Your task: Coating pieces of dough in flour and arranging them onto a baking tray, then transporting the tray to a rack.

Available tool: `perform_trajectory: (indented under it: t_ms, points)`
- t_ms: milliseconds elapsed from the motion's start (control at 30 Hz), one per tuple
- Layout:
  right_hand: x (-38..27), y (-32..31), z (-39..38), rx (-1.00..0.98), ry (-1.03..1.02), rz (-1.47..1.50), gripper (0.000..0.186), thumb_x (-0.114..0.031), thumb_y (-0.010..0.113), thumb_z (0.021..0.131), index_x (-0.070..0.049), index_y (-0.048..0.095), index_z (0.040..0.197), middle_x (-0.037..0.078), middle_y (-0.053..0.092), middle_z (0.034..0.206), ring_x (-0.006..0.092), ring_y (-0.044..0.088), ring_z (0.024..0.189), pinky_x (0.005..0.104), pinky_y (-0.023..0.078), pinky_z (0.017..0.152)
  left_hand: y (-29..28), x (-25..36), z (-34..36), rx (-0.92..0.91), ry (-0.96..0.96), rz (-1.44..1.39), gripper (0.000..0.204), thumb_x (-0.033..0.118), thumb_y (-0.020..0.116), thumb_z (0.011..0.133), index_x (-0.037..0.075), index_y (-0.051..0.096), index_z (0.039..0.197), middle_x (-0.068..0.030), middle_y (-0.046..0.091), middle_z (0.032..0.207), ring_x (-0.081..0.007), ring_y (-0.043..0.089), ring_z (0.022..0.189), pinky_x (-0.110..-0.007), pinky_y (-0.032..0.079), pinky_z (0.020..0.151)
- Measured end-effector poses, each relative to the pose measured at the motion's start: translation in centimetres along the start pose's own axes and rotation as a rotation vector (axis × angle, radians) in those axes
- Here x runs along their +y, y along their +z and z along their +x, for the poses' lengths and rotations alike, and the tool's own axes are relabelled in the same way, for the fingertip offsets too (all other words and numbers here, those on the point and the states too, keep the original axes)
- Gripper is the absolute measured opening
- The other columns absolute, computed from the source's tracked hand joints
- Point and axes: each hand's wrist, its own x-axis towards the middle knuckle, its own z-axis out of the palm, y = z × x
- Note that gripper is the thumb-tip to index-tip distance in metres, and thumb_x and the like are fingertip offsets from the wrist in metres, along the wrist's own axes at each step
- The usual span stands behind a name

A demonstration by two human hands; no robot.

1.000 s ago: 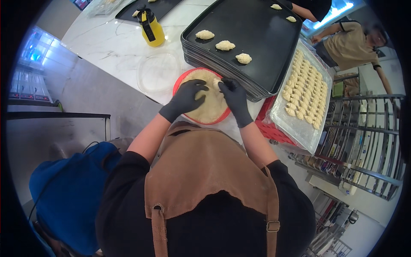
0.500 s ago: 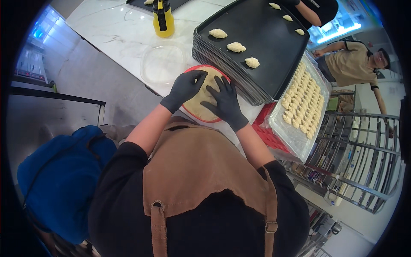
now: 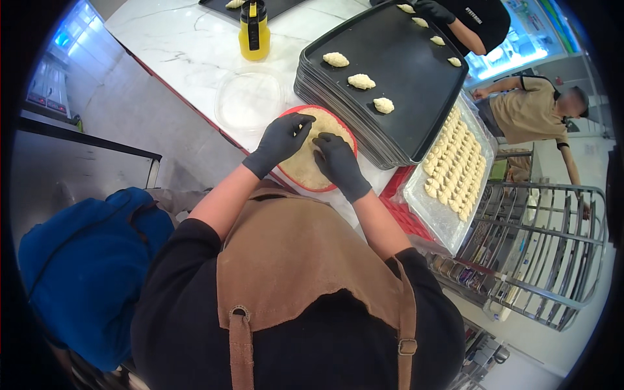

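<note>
From the left, the left hand (image 3: 281, 140) hangs over the left part of the red bowl (image 3: 312, 189), its fingers bent toward the thumb above the pale crumbs (image 3: 302, 169); whether a piece of dough is pinched there, I cannot tell. The right hand (image 3: 339, 162) is over the right part of the bowl, fingers curled downward, and its grasp is hidden too. The crumbs lie inside the bowl, spread almost to the rim.

To work well here, I would hold both hands low and within the rim so loose crumbs fall back in. A light touch should suit soft dough, since a hard squeeze would probably flatten it; turning a piece gently would coat it more evenly than pressing.

Counting from left to right: one clear lid (image 3: 250, 101) left of the bowl; one dark tray (image 3: 279, 8) far beyond the bowl, one dough piece showing on it; one yellow bottle (image 3: 254, 39) beyond the bowl, all on one tabletop (image 3: 188, 49). One stack of black trays (image 3: 396, 71) stands just right of the bowl, seven shaped pieces (image 3: 361, 81) visible on top, with one co-worker's hand (image 3: 434, 10) at its far edge. Farther right of the bowl is one silver tray (image 3: 432, 218) of small pieces (image 3: 455, 162), too many to count surely.
</note>
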Motion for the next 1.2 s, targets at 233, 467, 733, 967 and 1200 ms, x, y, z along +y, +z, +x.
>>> perform_trajectory:
  t_ms: [233,467,733,967,1200]
  points:
    - [0.5,-1.9,1.3,0.064,0.359,0.394,0.028,-0.018,0.072,0.093,0.003,0.071,0.111,0.018,0.074,0.105,0.0299,0.073,0.085,0.0361,0.058,0.075,-1.4,-0.2,-0.4,0.008,0.229,0.172,0.037,0.009,0.065,0.09,0.01,0.068,0.127,-0.0138,0.066,0.127,-0.0339,0.063,0.109,-0.045,0.051,0.094]
    - [1.3,-2.5,1.0,0.054,0.864,1.399,0.03,-0.025,0.063,0.101,-0.001,0.066,0.118,0.01,0.071,0.102,0.0218,0.072,0.085,0.0308,0.058,0.07,1.0,1.9,-2.4,-0.141,0.368,0.505,0.079,0.022,0.071,0.083,0.015,0.043,0.156,-0.0159,0.033,0.165,-0.0406,0.026,0.153,-0.061,0.019,0.123]
    - [2.9,-1.4,0.3,-0.018,0.989,1.61,0.028,-0.027,0.061,0.102,-0.004,0.065,0.116,0.009,0.071,0.098,0.0197,0.07,0.079,0.0298,0.055,0.065,0.9,0.8,-1.4,-0.221,0.344,0.501,0.085,0.036,0.073,0.089,0.006,0.034,0.159,-0.021,0.04,0.158,-0.0385,0.037,0.148,-0.059,0.022,0.123]
    - [1.7,-2.3,0.8,-0.073,0.93,1.357,0.028,-0.032,0.063,0.102,-0.006,0.067,0.112,0.006,0.07,0.088,0.0154,0.066,0.07,0.0258,0.05,0.06,0.0,1.0,-0.3,-0.368,0.177,0.105,0.062,0.035,0.08,0.087,0.008,0.061,0.139,-0.0159,0.071,0.117,-0.0332,0.066,0.11,-0.044,0.047,0.1]
    - [0.1,-0.9,-0.7,0.119,0.6,0.708,0.039,-0.034,0.063,0.102,-0.004,0.064,0.126,0.01,0.07,0.112,0.0188,0.068,0.093,0.0318,0.054,0.075,0.3,0.6,-0.8,-0.253,0.131,0.052,0.044,0.034,0.083,0.083,0.005,0.075,0.115,-0.0142,0.075,0.094,-0.0299,0.071,0.082,-0.039,0.055,0.076]
